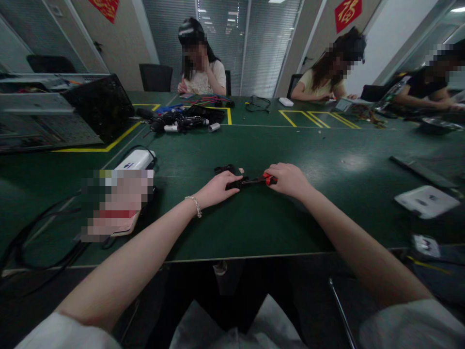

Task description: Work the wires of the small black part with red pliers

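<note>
My left hand (pixel 218 188), with a bead bracelet on the wrist, is closed over a small black part (pixel 233 183) on the green table. My right hand (pixel 286 179) is wrapped round the red-and-black handle of a screwdriver (pixel 259 181), whose dark shaft lies level and reaches the black part. A second small black piece (pixel 225 169) lies on the mat just behind my left hand. Both forearms stretch out over the near table edge.
A white box (pixel 135 159) and black cables (pixel 39 232) lie at left near a blurred patch. A white plate (pixel 426 200) sits at right. Tools and cables (pixel 181 118) are heaped at the far side, beside a black computer case (pixel 98 104). Three people sit across the table (pixel 327 160).
</note>
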The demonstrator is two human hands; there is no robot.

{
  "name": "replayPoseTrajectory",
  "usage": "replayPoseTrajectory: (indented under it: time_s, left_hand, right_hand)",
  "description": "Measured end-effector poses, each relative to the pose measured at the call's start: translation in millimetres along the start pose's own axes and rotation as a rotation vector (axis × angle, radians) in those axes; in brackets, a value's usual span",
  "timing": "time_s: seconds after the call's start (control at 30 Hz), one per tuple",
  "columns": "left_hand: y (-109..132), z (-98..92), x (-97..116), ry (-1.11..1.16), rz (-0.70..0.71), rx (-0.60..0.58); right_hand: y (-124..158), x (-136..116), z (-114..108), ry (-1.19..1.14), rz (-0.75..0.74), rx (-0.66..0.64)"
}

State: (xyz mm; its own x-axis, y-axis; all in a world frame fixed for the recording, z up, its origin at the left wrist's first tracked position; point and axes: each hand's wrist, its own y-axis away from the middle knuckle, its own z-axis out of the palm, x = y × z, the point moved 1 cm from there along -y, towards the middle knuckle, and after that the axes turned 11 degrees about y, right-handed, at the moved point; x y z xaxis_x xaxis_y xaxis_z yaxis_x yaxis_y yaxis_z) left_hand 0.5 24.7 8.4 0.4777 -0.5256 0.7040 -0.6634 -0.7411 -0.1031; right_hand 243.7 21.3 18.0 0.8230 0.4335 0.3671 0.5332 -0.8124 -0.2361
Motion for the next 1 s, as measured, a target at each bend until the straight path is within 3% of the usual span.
replayPoseTrajectory:
  time_s: [1.0]
  left_hand:
    - [-0.8,1.3,-4.0,0.002,0.022,0.016]
  right_hand:
    - [0.3,0.5,1.3,-0.012,0.003,0.002]
